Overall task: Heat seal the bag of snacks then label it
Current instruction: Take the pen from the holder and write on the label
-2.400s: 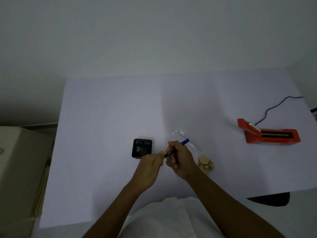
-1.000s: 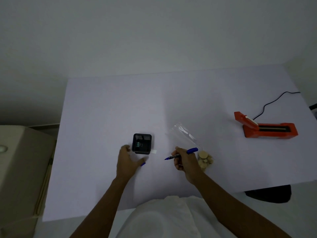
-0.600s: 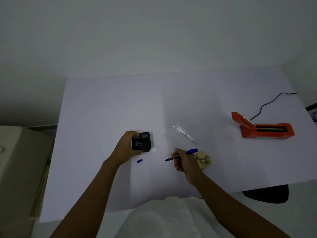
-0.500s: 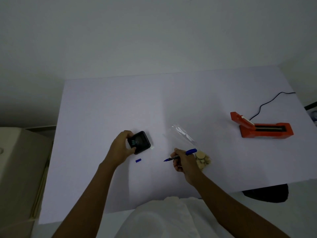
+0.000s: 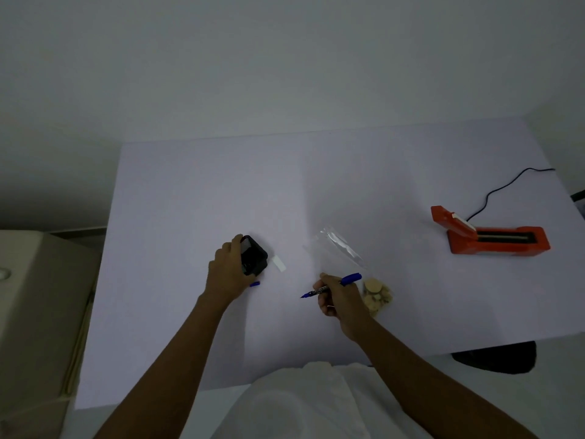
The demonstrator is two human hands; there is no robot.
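Observation:
A clear plastic bag point(image 5: 343, 253) with round snacks point(image 5: 376, 294) in its near end lies on the white table point(image 5: 196, 191). My right hand point(image 5: 335, 296) grips an uncapped blue pen point(image 5: 332, 285), tip pointing left, just left of the snacks. My left hand point(image 5: 229, 274) grips a small black box point(image 5: 254, 259) and tilts it on the table. A small white label point(image 5: 279, 263) lies right of the box. The blue pen cap point(image 5: 254, 284) lies by my left hand.
An orange heat sealer point(image 5: 489, 237) with its lid raised sits at the right, and its black cord point(image 5: 506, 186) runs to the far right edge. A beige cabinet point(image 5: 38, 312) stands left of the table. A dark object point(image 5: 493, 356) lies below the near right edge.
My hands pulled the cap off the pen and parted. My left hand dropped the cap on the table, took hold of the black box and tilted it. The white label now lies bare.

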